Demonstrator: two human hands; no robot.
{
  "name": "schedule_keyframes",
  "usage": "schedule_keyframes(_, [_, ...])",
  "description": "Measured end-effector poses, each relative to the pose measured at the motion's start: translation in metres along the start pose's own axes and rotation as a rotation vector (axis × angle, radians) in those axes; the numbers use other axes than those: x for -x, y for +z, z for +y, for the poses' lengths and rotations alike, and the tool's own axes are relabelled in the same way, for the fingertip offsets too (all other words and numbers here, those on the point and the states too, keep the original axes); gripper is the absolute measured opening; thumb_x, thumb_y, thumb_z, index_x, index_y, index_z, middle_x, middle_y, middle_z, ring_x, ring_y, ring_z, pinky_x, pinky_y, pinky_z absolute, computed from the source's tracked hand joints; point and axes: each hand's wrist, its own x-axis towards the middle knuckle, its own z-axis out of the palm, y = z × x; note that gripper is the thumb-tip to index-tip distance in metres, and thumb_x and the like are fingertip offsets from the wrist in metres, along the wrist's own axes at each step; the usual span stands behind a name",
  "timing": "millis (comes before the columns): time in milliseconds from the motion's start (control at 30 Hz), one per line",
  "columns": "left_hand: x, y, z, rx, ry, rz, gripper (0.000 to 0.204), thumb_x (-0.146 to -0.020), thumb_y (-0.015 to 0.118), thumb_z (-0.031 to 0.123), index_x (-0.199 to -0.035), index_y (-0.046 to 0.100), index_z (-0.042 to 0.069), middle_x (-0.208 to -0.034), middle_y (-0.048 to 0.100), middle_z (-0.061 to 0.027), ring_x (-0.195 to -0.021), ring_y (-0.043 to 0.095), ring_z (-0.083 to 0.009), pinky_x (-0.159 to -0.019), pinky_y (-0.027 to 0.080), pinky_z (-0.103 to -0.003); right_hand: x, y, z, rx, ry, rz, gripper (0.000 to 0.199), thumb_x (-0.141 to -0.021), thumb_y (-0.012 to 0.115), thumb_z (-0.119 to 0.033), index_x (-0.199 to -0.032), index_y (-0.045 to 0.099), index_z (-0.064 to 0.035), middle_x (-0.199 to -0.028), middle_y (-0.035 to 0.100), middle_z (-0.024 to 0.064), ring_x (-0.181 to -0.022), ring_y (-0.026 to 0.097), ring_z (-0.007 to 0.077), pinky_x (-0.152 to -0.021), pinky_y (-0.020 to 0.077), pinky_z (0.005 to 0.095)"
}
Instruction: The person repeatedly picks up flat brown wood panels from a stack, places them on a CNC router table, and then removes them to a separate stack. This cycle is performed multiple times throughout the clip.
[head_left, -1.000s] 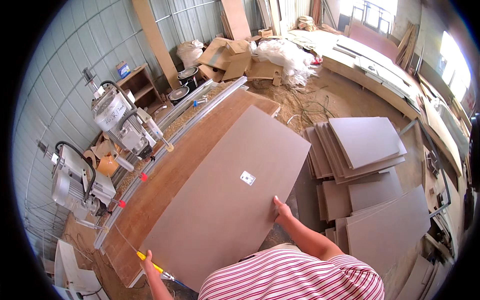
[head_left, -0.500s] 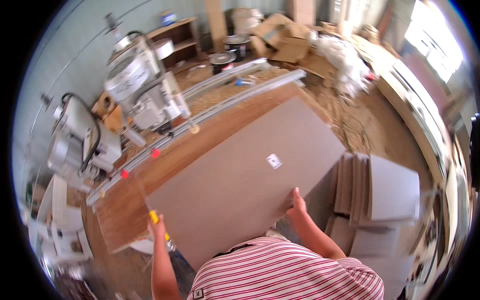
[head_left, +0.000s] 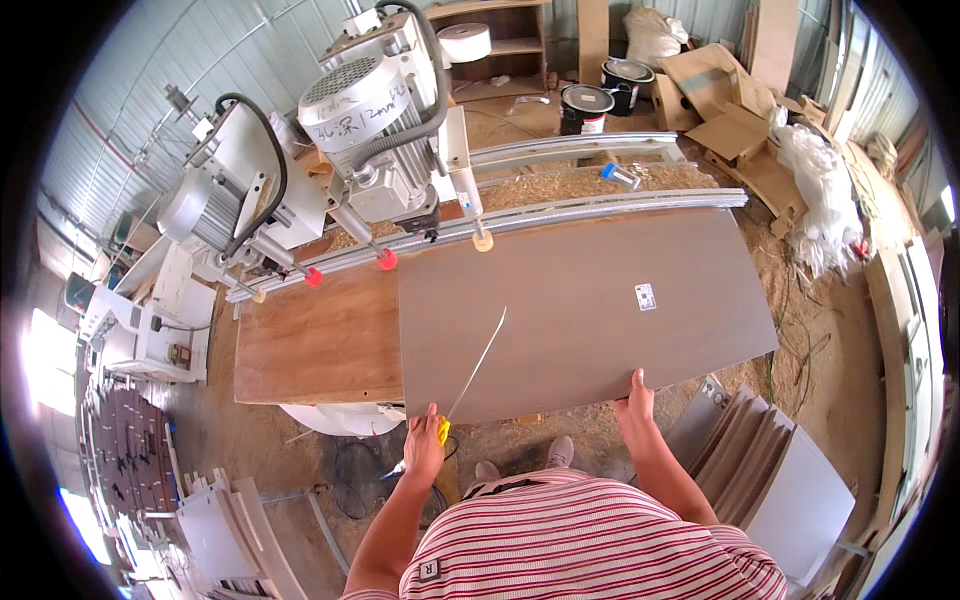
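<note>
A large flat grey-brown panel (head_left: 560,330) with a small white label (head_left: 645,297) lies across a brown wooden table (head_left: 320,340). My left hand (head_left: 424,447) is at the panel's near left corner, closed around a yellow air blow gun (head_left: 443,431). The gun's long thin nozzle slants up over the panel. My right hand (head_left: 635,408) grips the panel's near edge, thumb on top and fingers hidden beneath. The far edge of the panel lies along a metal rail (head_left: 600,205) below the drilling machine (head_left: 375,115).
Rods with red tips (head_left: 387,259) and a pale-tipped rod (head_left: 482,241) come down near the panel's far left corner. Stacked panels (head_left: 770,460) lean at the near right. Cardboard boxes (head_left: 735,130) and paint buckets (head_left: 585,105) sit beyond the rail. A dark hose lies on the floor.
The panel has gone from slanting across the table to lying nearly straight along the rail. Both hands have stayed on its near edge. The head view has turned left.
</note>
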Motion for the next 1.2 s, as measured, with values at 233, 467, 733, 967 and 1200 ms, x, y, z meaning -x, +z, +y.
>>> schedule_keyframes(233, [-0.031,0.007,0.001,0.148,-0.001,0.137,0.064,-0.079,0.065,-0.002,-0.139,0.045,0.002,-0.125,0.06,-0.0159,-0.12,0.051,-0.0351,-0.1,0.045,-0.041,-0.062,0.0,0.018,-0.048,0.014,0.089,0.037,-0.103,0.049,-0.019,-0.135,0.042,-0.0009,-0.135,0.051,0.0104,-0.121,0.053,0.0274,-0.102,0.0467,0.0475])
schedule_keyframes(467, [0.002,-0.039,-0.005,0.526,-0.114,0.003,0.031,-0.087,0.065,0.007,-0.116,0.058,0.0,-0.092,0.069,-0.0116,-0.085,0.067,-0.0308,-0.078,0.055,-0.038,-0.026,0.008,0.014,-0.172,0.105,-0.136,0.036,-0.102,0.049,-0.015,-0.135,0.043,-0.0014,-0.134,0.051,0.0111,-0.118,0.054,0.0255,-0.103,0.0454,0.0443])
schedule_keyframes(733, [0.084,-0.115,-0.041,1.023,-0.424,-0.203,0.018,-0.093,0.064,0.015,-0.103,0.063,0.001,-0.075,0.066,-0.005,-0.062,0.064,-0.011,-0.059,0.053,-0.026,-0.001,0.036,0.089,-0.005,-0.039,0.003,0.031,-0.099,0.052,-0.005,-0.128,0.042,-0.0028,-0.133,0.047,0.0103,-0.116,0.052,0.0219,-0.097,0.0486,0.0413])
schedule_keyframes(967, [0.099,-0.148,-0.063,1.076,-0.457,-0.208,0.012,-0.095,0.061,0.012,-0.101,0.063,0.002,-0.074,0.066,-0.0046,-0.061,0.063,-0.0098,-0.056,0.051,-0.024,-0.016,0.032,0.095,-0.102,-0.065,0.046,0.027,-0.099,0.054,-0.005,-0.124,0.048,0.0021,-0.12,0.057,0.0109,-0.102,0.06,0.0235,-0.092,0.0532,0.0395])
schedule_keyframes(1200, [0.108,-0.154,-0.068,1.092,-0.431,-0.213,0.013,-0.094,0.063,0.013,-0.102,0.063,0.002,-0.073,0.064,-0.0032,-0.059,0.06,-0.008,-0.055,0.05,-0.023,-0.014,0.039,0.091,-0.045,-0.052,0.129,0.031,-0.097,0.057,-0.007,-0.125,0.047,0.0031,-0.12,0.056,0.012,-0.105,0.059,0.0231,-0.094,0.0532,0.0401])
